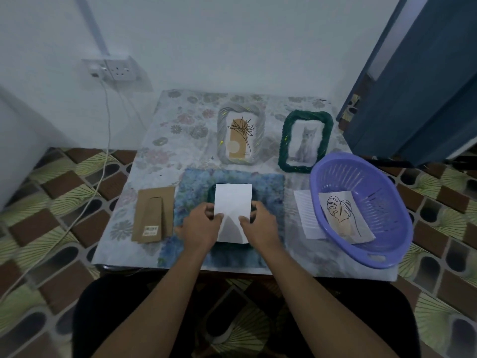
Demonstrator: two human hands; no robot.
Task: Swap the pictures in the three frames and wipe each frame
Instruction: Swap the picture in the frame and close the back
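Grey twisted-rope frame point(241, 133), flat, holding a tan plant drawing. Dark green rope frame point(305, 141) beside it, holding a cat picture. Third dark green frame point(213, 195), face-down under a white sheet point(233, 202). Leaf line-drawing print point(344, 215) in a basket.

I see a small table point(165, 120) covered in a flowered cloth, and near its front edge, in the middle, a fuzzy blue mat point(268, 187) lies flat. At the front left corner I make out a brown cardboard frame back point(152, 215) lying just beside the mat, and toward the back edge a grey rope frame point(222, 130) with a plant drawing and a dark green rope frame point(284, 151) with a cat picture lie side by side. By the right edge a purple plastic basket point(387, 228) overhangs the front right corner, partly covering a white lined sheet point(304, 215).
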